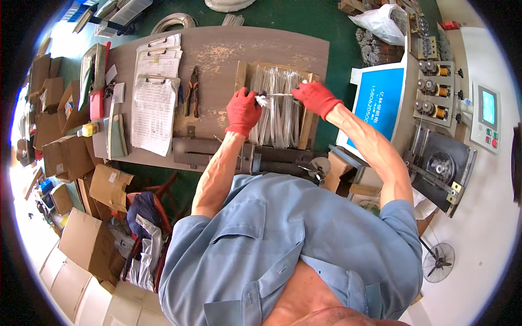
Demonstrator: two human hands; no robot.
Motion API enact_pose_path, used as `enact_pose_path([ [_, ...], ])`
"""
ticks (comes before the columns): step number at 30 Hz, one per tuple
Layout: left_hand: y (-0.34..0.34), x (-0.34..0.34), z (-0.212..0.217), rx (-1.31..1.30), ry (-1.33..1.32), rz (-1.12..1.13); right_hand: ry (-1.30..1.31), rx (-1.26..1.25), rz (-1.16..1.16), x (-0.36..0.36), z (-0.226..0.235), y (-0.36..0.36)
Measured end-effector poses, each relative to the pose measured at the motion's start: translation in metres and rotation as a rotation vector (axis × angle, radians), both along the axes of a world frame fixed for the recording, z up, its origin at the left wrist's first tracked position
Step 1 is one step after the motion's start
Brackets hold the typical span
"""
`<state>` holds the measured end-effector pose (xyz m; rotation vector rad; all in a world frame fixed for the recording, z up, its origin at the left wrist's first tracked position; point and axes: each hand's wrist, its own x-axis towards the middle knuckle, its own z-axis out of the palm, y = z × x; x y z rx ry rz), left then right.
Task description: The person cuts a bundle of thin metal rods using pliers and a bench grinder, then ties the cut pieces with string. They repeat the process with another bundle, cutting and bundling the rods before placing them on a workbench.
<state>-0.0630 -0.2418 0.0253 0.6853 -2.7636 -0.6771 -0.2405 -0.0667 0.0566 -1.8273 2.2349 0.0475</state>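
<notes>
A thin white wire (pixel 278 95) is held taut over a tray of clear tubes (pixel 304 127). Left hand (pixel 242 111) is closed on its frayed left end; right hand (pixel 315 98) is pinched shut on the right end.

left hand (pixel 242 111) red-gloved, fingers pinched | right hand (pixel 315 98) red-gloved, fingers pinched | both forearms bare, extended forward

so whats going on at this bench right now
A person in a blue shirt and red gloves is working over a brown workbench. The left hand and right hand hold the two ends of a thin pale strand stretched above a tray of clear tubing. Pliers and clipboards lie untouched on the bench to the left. A winding machine with a blue panel stands to the right.
</notes>
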Motion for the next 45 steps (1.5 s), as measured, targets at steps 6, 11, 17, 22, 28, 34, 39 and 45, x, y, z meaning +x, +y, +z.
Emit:
enact_pose_path([
  [6, -0.06, 0.095, -0.027, 0.039, -0.28, 0.201, 0.061, 0.164, -0.31, -0.038, -0.026, 0.133],
  [11, -0.051, 0.089, -0.047, 0.352, -0.039, 0.484, -0.05, 0.079, -0.643, -0.019, -0.021, 0.138],
  [17, -0.025, 0.029, 0.022, 1.959, 0.717, 0.742, -1.035, -0.466, -1.132, 0.001, -0.04, 0.141],
  [22, -0.014, 0.009, -0.012, 2.276, 0.897, 0.343, -1.931, -1.032, -1.053, 0.064, 0.008, 0.039],
  [28, 0.019, 0.008, 0.043, 2.233, 0.617, 0.444, -2.076, -1.005, -0.879, 0.093, 0.033, 0.005],
  [34, -0.01, 0.031, 0.071, 2.259, 0.688, 0.245, -2.101, -0.922, -0.692, 0.092, 0.075, 0.023],
  [39, -0.027, 0.029, 0.056, 2.19, 0.599, 0.355, -1.925, -0.652, -0.778, 0.084, 0.042, 0.043],
  [45, -0.044, 0.024, 0.037, 2.176, 0.56, 0.541, -1.31, -0.239, -0.615, 0.071, 0.061, 0.053],
])
